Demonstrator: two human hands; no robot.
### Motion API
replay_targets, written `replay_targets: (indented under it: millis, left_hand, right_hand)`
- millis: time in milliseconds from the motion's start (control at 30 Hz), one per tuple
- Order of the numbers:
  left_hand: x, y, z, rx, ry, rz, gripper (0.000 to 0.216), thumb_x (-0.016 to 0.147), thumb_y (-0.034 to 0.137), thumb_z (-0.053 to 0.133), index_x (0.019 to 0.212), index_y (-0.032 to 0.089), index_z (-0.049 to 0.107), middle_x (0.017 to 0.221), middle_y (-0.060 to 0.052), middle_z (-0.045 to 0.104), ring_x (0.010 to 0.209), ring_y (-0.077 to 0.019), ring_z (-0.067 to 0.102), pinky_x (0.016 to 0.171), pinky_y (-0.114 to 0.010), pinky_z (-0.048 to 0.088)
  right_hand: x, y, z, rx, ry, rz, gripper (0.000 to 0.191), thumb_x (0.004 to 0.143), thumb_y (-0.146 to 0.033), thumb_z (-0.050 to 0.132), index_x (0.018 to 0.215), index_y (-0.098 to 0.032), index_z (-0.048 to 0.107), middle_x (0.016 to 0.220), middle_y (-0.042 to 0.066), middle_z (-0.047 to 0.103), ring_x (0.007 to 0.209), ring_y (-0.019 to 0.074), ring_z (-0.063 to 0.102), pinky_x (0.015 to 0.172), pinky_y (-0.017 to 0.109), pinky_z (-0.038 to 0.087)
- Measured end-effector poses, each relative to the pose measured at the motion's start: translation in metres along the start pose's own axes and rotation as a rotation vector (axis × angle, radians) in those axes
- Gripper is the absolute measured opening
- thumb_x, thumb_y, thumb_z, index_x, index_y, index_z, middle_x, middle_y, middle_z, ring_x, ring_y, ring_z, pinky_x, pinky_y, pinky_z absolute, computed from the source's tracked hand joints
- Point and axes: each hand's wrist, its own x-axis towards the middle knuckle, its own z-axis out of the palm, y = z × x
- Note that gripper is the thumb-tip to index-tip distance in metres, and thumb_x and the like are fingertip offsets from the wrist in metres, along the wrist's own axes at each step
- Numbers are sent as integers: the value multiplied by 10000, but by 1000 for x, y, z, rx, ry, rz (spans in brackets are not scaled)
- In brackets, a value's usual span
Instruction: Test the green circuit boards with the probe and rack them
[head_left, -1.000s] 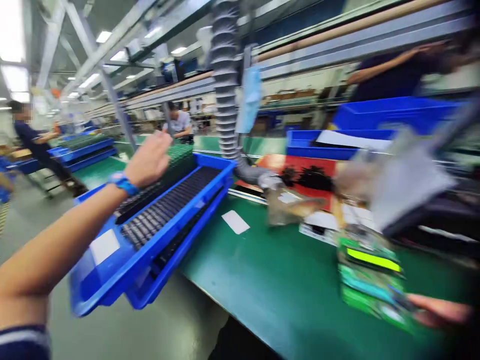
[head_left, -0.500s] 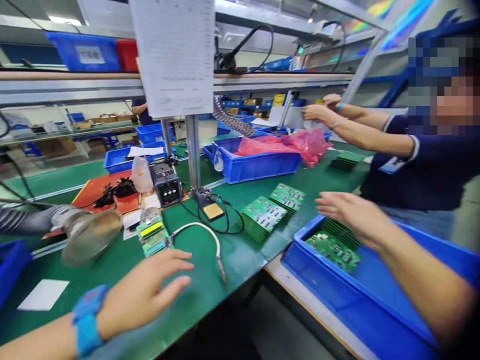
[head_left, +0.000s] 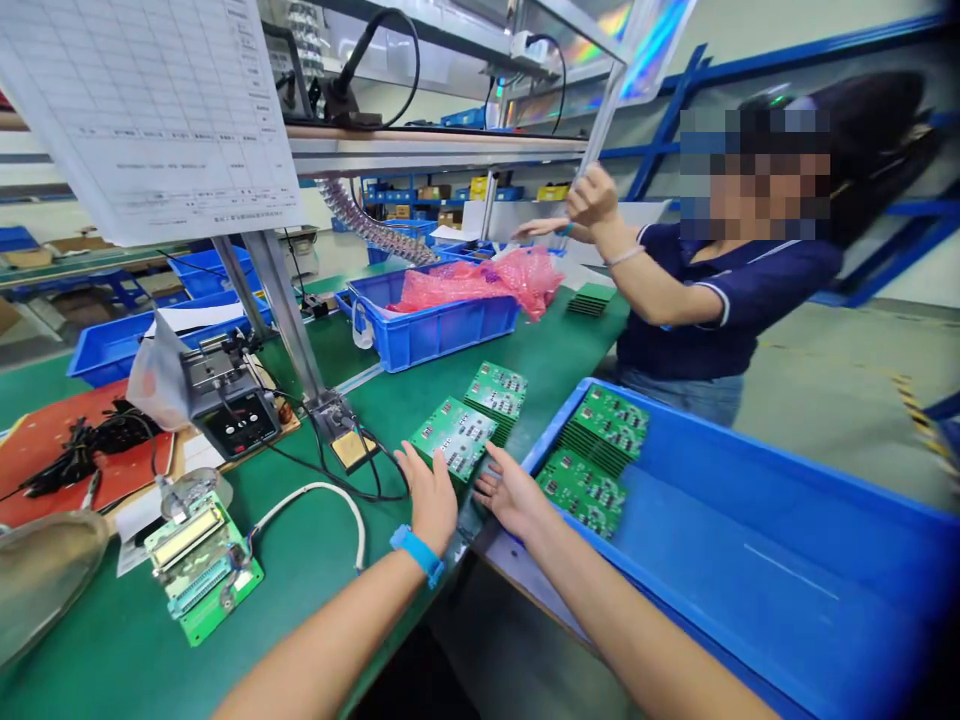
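Note:
My left hand (head_left: 431, 493), with a blue wristband (head_left: 417, 552), lies at the near edge of a stack of green circuit boards (head_left: 455, 437) on the green bench, fingers stretched toward it. My right hand (head_left: 510, 491) is beside it, fingers spread at the stack's right corner, over the bench edge. A second stack of boards (head_left: 498, 389) sits just behind. More green boards (head_left: 596, 455) lie in the large blue bin (head_left: 757, 560) to the right. Neither hand holds anything that I can see.
A co-worker (head_left: 697, 290) sits at right, arms raised toward the shelf. A blue bin with pink bags (head_left: 442, 320) stands behind the stacks. A soldering station (head_left: 229, 400), sponge holder (head_left: 352, 447), cables, a test fixture with display (head_left: 199, 560) and a paper sheet (head_left: 150, 110) are on the left.
My view swung right from the left tray to the bench. Both hands came together at the stack of circuit boards; the right hand left the blue bin.

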Motion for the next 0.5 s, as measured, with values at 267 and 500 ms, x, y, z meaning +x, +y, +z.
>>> replay_targets:
  millis: [267,500]
  left_hand:
    - [39,-4,7,-120,151,-231,302,949,333,564,1213,186,551,1256,-95,549,1073,-238,582,905,-447,499]
    - [-3,-13,-8,-257,40,-323,322,951,358,554,1220,181,544,1248,-97,552,1080,-244,576,919,-462,484]
  right_hand:
    - [17,-9,19,-128,2,114,230,774,-398,668,917,-247,571,958,42,692,1001,216,617,884,427,438]
    - [8,-1,6,-221,-7,133,129,759,-271,676,844,-221,593,659,-18,665,736,175,643,741,331,480]
